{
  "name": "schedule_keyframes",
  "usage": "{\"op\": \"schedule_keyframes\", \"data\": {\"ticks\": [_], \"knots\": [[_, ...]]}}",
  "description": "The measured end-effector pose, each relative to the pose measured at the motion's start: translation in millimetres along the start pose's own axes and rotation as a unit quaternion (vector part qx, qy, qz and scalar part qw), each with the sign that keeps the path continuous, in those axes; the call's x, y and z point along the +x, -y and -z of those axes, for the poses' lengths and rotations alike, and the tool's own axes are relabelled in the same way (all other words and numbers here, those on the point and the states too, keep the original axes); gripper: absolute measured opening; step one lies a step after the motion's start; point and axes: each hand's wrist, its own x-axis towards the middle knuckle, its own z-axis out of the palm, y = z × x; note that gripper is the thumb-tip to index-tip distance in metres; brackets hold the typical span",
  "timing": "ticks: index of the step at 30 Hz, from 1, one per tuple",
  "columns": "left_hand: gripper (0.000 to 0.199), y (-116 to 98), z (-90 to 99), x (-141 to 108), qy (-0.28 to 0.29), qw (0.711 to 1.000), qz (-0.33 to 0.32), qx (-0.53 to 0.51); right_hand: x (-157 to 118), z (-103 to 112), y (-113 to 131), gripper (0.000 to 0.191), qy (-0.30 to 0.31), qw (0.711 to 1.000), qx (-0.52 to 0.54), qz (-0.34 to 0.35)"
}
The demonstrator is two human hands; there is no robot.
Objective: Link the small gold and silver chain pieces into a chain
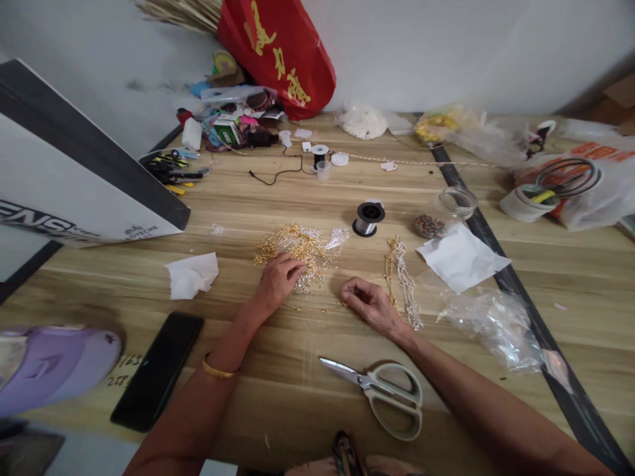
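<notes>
My left hand (278,279) is at the near edge of a pile of small gold and silver beaded pieces (302,243). Its fingers are closed together, and whatever they pinch is too small to make out. To the right, my right hand (368,303) rests low over the table, thumb and forefinger closed on the end of a thin gold chain (317,309). The chain lies across the wood between both hands. Gold and silver chains (407,287) lie just beyond my right wrist. Scissors (381,390) with pale handles lie partly open nearer to me.
A wire spool (368,219) stands behind the pile, with a jar of beads (441,215) to its right. White paper (461,258) and clear plastic bags (496,324) lie at right. A black phone (157,371), crumpled paper (192,275) and a large box (84,165) occupy the left.
</notes>
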Motion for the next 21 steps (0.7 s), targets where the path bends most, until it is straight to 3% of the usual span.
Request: {"op": "schedule_keyframes", "data": {"ticks": [4, 14, 21], "knots": [[0.011, -1, -3.3, 4, -0.016, 1.0, 0.004, 0.01, 0, 0, -1, 0.023, 0.0, 1.0, 0.0, 0.004], [0.011, -10, -10.4, 17, 0.03, 0.993, 0.015, 0.114, 0, 0, 0, 0.024, 0.002, 1.0, -0.011, -0.004], [0.008, -8, -8.4, 16, 0.038, 0.999, 0.008, -0.006, -1, 1, 2, 0.023, 0.003, 1.0, -0.003, 0.0]]}}
